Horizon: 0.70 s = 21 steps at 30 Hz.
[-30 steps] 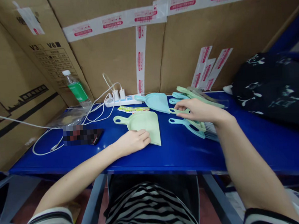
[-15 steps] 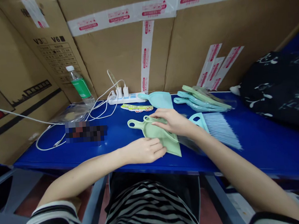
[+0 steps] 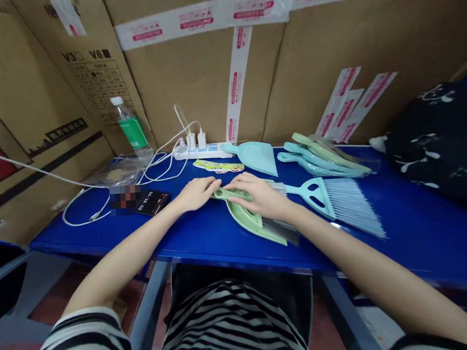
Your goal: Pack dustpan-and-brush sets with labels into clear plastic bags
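A light green dustpan [image 3: 239, 217] lies on the blue table, with a matching green brush [image 3: 256, 219] laid over it. The brush's dark bristles [image 3: 280, 229] stick out toward the lower right. My left hand [image 3: 197, 193] pinches the handle end of the dustpan. Curled over the brush handle, my right hand [image 3: 261, 195] grips it against the pan, partly hiding both handles. Just right of that hand lies a light blue brush [image 3: 317, 195] with pale bristles. Behind my hands rests a light blue dustpan [image 3: 258, 156].
Several wrapped green and blue dustpans [image 3: 320, 161] are stacked at the back right, near a dark patterned bag [image 3: 434, 139]. A power strip [image 3: 208, 152] with white cables, a colourful card [image 3: 219, 167], a bottle [image 3: 132, 130] and a phone [image 3: 152, 202] sit toward the left. Cardboard [image 3: 194, 76] walls the back.
My left hand has moved from the pan's front up to its handle end. The green brush now lines up with the dustpan's handle. The view has shifted slightly.
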Motion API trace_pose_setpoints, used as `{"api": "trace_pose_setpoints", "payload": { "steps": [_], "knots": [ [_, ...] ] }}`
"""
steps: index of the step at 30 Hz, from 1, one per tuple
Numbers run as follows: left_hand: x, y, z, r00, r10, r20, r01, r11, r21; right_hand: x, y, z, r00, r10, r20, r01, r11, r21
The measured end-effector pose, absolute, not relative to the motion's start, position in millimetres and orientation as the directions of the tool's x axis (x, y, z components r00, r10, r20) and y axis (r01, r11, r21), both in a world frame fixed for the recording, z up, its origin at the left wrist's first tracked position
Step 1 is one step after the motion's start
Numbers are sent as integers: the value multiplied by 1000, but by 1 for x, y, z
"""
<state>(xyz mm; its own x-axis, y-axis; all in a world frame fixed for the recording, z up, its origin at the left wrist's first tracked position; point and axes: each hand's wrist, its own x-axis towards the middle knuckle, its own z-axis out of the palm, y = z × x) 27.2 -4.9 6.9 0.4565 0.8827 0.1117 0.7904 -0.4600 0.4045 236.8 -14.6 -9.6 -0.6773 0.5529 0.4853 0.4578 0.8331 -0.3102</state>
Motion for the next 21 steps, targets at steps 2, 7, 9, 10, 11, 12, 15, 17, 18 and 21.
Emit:
{"api": "trace_pose_setpoints", "payload": {
  "steps": [2, 7, 9, 10, 11, 12, 15, 17, 18, 21],
  "knots": [
    [30, -5, 5, 455, 888, 66, 744, -420, 519, 248, -13, -6, -730, 502, 464, 432, 865, -256],
    [29, -2, 0, 451, 892, -22, 607, -289, 740, 265, -9, -10, -765, 549, 336, 519, 835, -182],
    [28, 0, -3, 454, 889, -52, 558, -239, 795, 262, -8, -16, -756, 594, 274, 561, 804, -195],
    [28, 1, -4, 455, 888, -62, 533, -217, 818, 260, -8, -19, -752, 609, 251, 573, 793, -206],
    [28, 2, -6, 455, 888, -67, 507, -197, 839, 257, -8, -21, -751, 618, 233, 579, 786, -218],
    [28, 3, -7, 456, 887, -70, 480, -179, 859, 254, -8, -23, -751, 623, 221, 581, 781, -230],
    [29, 3, -8, 459, 885, -77, 392, -123, 912, 249, -9, -25, -752, 631, 194, 581, 772, -259],
    [29, 3, -9, 470, 878, -94, 322, -71, 944, 247, -10, -25, -752, 636, 176, 584, 766, -269],
    [29, 3, -9, 478, 872, -106, 289, -43, 956, 246, -10, -25, -753, 636, 168, 585, 765, -271],
    [27, 4, -10, 512, 848, -139, 224, 25, 974, 246, -10, -25, -766, 624, 159, 574, 773, -268]
  ]
}}
